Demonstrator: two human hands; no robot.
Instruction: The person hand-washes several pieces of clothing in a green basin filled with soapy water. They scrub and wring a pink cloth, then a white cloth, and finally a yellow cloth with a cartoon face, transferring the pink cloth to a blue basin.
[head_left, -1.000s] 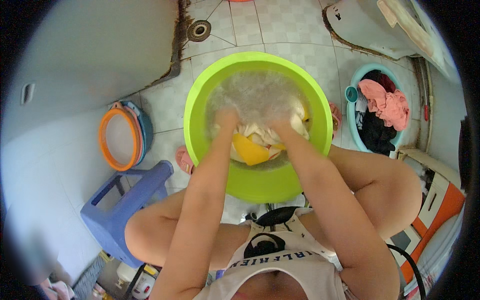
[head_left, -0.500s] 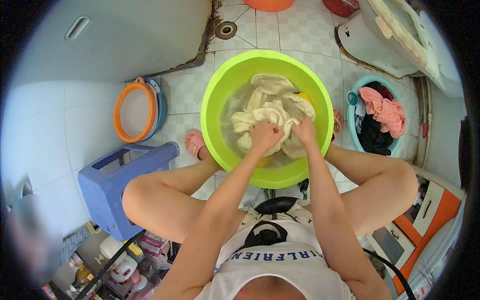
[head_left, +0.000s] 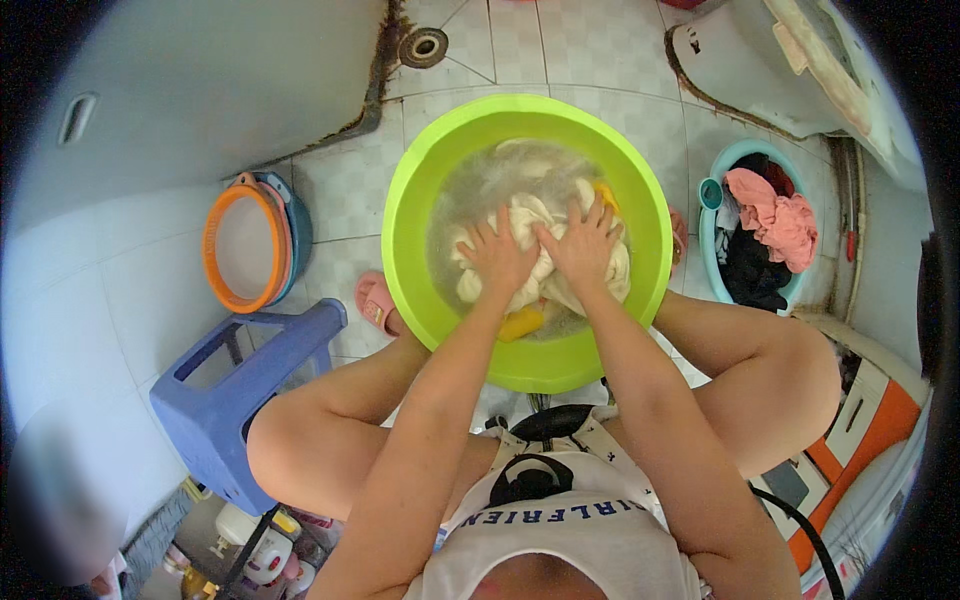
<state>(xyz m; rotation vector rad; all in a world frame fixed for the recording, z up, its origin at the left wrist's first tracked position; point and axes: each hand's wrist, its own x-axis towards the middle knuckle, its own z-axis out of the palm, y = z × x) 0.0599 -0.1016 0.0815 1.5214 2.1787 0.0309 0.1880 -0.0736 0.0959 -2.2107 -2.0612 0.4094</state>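
A large lime-green basin (head_left: 405, 290) stands on the floor between my legs, with cloudy water in it. Cream-white cloth (head_left: 530, 212) lies bunched in the water, partly under the surface. My left hand (head_left: 500, 255) rests on the cloth with its fingers spread. Close to it on the right, my right hand (head_left: 583, 245) also lies flat on the cloth, fingers apart. Something yellow (head_left: 521, 323) shows at the near side of the cloth, and more yellow appears at its right edge; I cannot tell what it is.
A light-blue tub (head_left: 713, 260) at the right holds pink and dark clothes, with a teal cup (head_left: 710, 192) at its rim. At the left are a blue plastic stool (head_left: 210, 430) and an orange-rimmed basin (head_left: 213, 250) leaning on others. A floor drain (head_left: 423, 47) lies at the back.
Both hands were closed on the bunched cloth; now they are spread flat on it. The cloth sits lower, with more of it under water. The view has shifted slightly.
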